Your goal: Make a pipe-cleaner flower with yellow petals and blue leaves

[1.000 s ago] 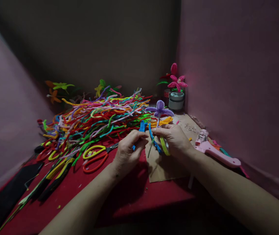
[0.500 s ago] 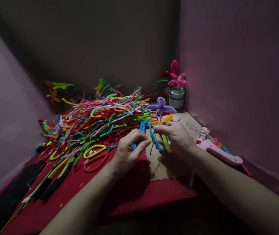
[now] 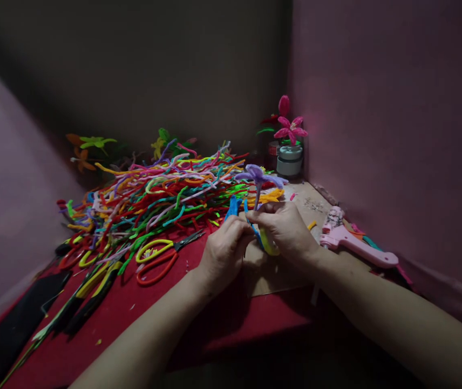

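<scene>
A purple pipe-cleaner flower [image 3: 256, 174] stands upright on its stem, pinched between the thumb and fingers of my right hand [image 3: 287, 229]. A roll of yellow-green tape [image 3: 269, 244] hangs from the same hand, below the palm. My left hand [image 3: 226, 246] is closed beside it, with its fingertips at the lower end of the flower's stem; that end is mostly hidden by the fingers. Blue pipe cleaners [image 3: 233, 207] lie just behind my hands, over a piece of cardboard [image 3: 263, 280].
A big heap of coloured pipe cleaners [image 3: 166, 189] lies behind and left. Scissors [image 3: 156, 262] and yellow-black pliers [image 3: 93, 294] are on the red cloth [image 3: 134, 329]. To the right rests a pink glue gun [image 3: 356, 243]. Pink flowers [image 3: 291, 129] stand in a pot at the back.
My left hand has moved right and up to the stem, and its fingers have closed. The purple flower has tipped slightly back and left in my right hand.
</scene>
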